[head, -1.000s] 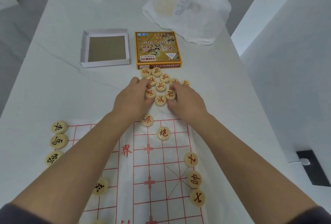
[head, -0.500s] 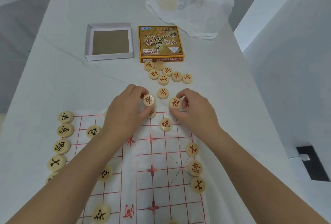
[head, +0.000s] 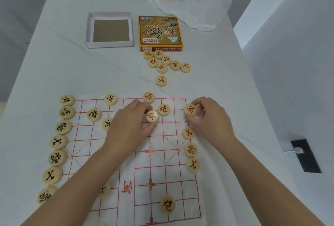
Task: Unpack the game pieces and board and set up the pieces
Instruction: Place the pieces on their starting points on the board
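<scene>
Pinching a disc (head: 151, 116) at the board's (head: 162, 171) twelve o'clock, the left hand (head: 126, 128) may knock neighbours; the right hand (head: 209, 122), gripping another disc (head: 191, 109) at one o'clock, could drag the flimsy sheet.

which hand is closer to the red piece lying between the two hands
Left. The left hand, pinching one piece, sits just beside the red piece; the right hand, pinching a second piece, is a clear gap off to its right.
</scene>
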